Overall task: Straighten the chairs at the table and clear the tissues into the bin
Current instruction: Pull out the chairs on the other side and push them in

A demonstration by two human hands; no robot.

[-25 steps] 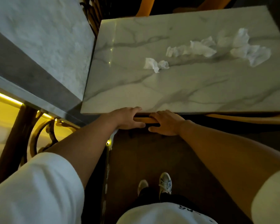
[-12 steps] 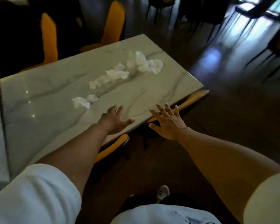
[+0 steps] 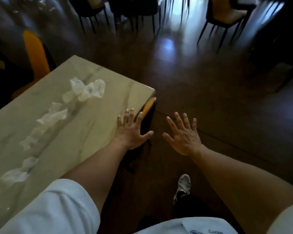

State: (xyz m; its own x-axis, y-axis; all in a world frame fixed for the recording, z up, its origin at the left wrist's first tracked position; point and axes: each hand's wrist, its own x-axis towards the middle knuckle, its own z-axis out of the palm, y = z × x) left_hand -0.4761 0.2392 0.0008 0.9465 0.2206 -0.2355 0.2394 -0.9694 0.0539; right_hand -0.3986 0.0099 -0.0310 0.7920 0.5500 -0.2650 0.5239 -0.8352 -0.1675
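Nothing is gripped by either hand: the left hand [image 3: 131,132] is held flat with fingers spread, over the near right edge of the table [image 3: 108,92], and whether the palm touches the marble cannot be told; the right hand [image 3: 183,135] is likewise spread wide and is held in the air over the dark floor [image 3: 210,98], apart from everything.

A second ago both hands were closed on the orange back of a chair tucked under the near edge. That hold has since been let go, the fingers have been opened, and the view has been swung toward the right-hand corner of the table. From this it is judged that one chair has been dealt with and that the next one is being approached.

That next orange chair [image 3: 148,105] is seen only as a sliver of its back, just beyond the left fingertips and tucked close under the right corner. Another orange chair [image 3: 35,53] is seen at the far edge, on the left.

The tissues [image 3: 88,89] have not been touched: crumpled white pieces are strung in a loose line along the middle of the tabletop, from near the far right corner back toward the near left. No bin is in view, so the clearing part of the task is judged not yet begun.
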